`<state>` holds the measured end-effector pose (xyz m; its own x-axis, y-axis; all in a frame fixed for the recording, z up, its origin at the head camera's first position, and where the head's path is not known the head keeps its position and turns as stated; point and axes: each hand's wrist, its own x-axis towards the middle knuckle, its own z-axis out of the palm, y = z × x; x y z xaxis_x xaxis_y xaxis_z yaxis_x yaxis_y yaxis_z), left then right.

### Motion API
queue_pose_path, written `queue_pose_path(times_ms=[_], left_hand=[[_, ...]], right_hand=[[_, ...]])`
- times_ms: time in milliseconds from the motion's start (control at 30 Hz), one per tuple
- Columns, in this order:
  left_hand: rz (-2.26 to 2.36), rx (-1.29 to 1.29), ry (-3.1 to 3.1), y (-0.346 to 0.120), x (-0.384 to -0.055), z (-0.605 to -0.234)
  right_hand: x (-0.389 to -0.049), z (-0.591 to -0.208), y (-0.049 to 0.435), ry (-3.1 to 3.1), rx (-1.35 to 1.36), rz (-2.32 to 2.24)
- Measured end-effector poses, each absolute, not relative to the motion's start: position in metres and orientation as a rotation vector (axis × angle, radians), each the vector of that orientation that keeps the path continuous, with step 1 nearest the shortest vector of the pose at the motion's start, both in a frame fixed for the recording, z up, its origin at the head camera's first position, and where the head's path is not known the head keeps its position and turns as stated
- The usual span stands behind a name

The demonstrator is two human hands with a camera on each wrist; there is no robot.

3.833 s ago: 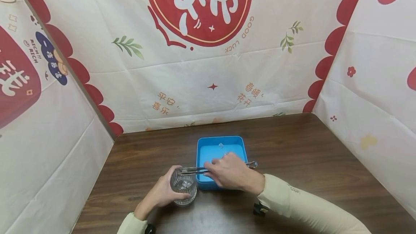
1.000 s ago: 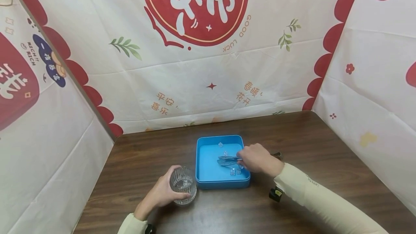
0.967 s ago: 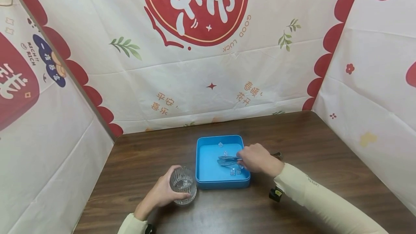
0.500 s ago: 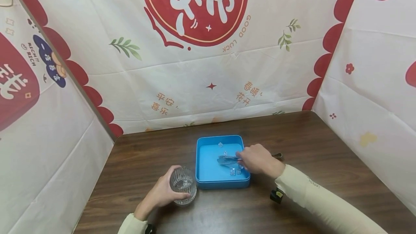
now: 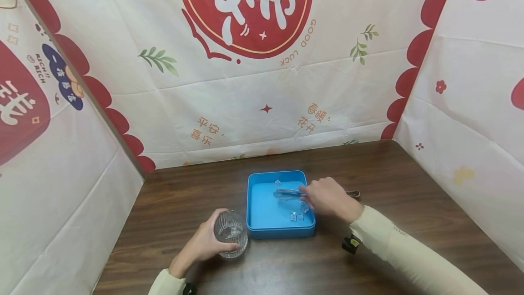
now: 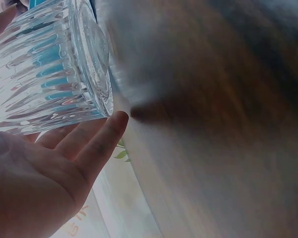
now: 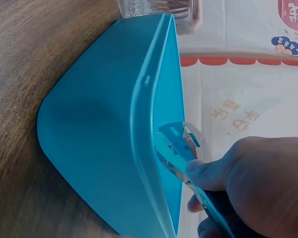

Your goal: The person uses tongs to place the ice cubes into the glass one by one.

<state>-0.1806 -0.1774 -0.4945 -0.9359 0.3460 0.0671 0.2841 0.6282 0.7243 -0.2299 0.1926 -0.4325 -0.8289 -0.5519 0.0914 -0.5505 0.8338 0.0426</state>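
My left hand holds a clear ribbed glass around its side, left of the blue box. In the left wrist view, the fingertips reach the base of the glass. My right hand grips metal tongs, whose ends are inside the blue box. Several small clear cubes lie in the box, one near its back wall and others at its front right. In the right wrist view, the tongs pass over the box's rim. I cannot tell whether the tongs hold a cube.
Brown wood-grain table lies under the box and glass. Printed white cloth walls stand behind the table and at both sides. A dark wrist device hangs below the right sleeve.
The right hand and tongs have moved from over the glass to the box, and lately slightly toward its back. A clear piece at the right now shows below them. The left hand keeps its place.
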Motion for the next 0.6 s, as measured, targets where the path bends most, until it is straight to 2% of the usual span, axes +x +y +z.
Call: queue_pose_path(times_ms=[600], left_hand=[[1.202, 0.528, 2.762, -0.177, -0.181, -0.493]], right_hand=[[-0.227, -0.419, 0.191, -2.802, 0.9, -0.018]])
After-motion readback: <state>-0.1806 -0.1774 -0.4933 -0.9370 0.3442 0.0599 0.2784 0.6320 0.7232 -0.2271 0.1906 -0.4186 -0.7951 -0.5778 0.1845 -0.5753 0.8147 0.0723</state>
